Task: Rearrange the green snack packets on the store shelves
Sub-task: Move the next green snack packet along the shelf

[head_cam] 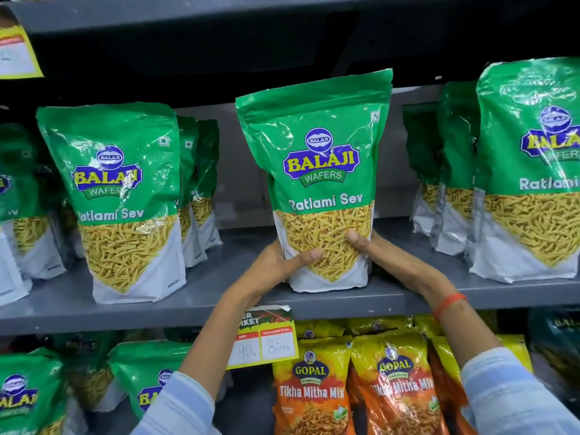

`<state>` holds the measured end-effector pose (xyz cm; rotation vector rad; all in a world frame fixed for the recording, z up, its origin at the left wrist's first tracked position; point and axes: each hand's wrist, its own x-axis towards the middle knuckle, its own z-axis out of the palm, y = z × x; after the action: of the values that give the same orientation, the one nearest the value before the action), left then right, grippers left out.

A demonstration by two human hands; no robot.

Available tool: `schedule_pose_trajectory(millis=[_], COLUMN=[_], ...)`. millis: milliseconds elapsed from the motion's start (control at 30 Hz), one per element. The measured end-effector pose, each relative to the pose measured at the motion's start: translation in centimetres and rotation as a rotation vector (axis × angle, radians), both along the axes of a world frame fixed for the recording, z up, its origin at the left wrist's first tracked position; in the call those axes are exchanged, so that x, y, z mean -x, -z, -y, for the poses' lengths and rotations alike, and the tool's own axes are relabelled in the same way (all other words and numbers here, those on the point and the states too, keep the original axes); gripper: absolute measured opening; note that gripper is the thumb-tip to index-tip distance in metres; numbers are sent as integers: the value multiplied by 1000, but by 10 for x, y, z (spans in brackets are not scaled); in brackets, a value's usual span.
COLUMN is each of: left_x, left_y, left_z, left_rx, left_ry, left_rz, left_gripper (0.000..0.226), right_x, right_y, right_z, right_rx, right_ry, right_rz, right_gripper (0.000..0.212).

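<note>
Grey shelf is carrying rows of green Ratlami Sev packets: left row, right row, gap between them. In that gap the center packet is standing upright near the shelf's front edge, base resting on it. Orange Gopal packets are sitting on the lower shelf. Left hand and right hand are both grasping the center packet's lower part, thumbs across the front, other fingers hidden behind. Price tag is hanging from the shelf edge. Orange thread is circling the right wrist.
</note>
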<state>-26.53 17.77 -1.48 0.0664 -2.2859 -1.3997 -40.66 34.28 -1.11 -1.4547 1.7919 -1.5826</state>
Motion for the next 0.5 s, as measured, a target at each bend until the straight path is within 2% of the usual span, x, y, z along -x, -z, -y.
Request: schedule_pose_trajectory(millis=[133,167,233,267,300,400,500], left_x=[-2,-5,-7,-7,-6,-5,8], left_y=[-2,-4,-4,-4,-4,-7,-13], left_z=[-4,-5,-6,-7,-10,-31,-63], left_rx=[-12,2,66,136,249,648,865], left_ry=[-9,-19,-101,-211,-340,-622,-722], left_rz=[-11,-25,-127,-193,-260,-434,-547], left_gripper=[28,39,85,106,118,113,99], right_x=[-2,-2,-2,-1,0,-3,-1], right_y=[-1,-1,1,1,2,1,0], right_z=[-1,-2,-3,-4,-5,-13,-26], right_rx=[37,48,73,111,179,492,711], right_ry=[0,-5,48,138,260,559,666], right_rz=[3,3,-30,-69,-126,-393,-584], right_gripper=[101,104,103,98,94,76,55])
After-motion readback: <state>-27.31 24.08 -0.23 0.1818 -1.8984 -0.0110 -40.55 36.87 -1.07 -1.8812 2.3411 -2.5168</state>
